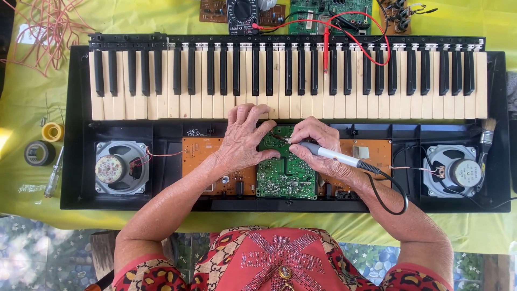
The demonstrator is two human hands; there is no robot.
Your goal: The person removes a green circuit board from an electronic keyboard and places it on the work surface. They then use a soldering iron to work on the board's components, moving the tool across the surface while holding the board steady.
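While the left hand [243,139] presses the green circuit board [285,175], the right hand [318,146] grips a soldering iron [335,156].

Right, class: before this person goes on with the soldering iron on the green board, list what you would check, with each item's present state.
1. Right hand grips the soldering iron like a pen: ok.
2. Iron tip sits on the green board: ok.
3. Left hand steadies the board, fingers near the tip: not ok.
4. Iron cord loops free of the board: ok.
5. Red lead lies across the keys, away from the work: ok.
6. Iron hot: cannot tell.
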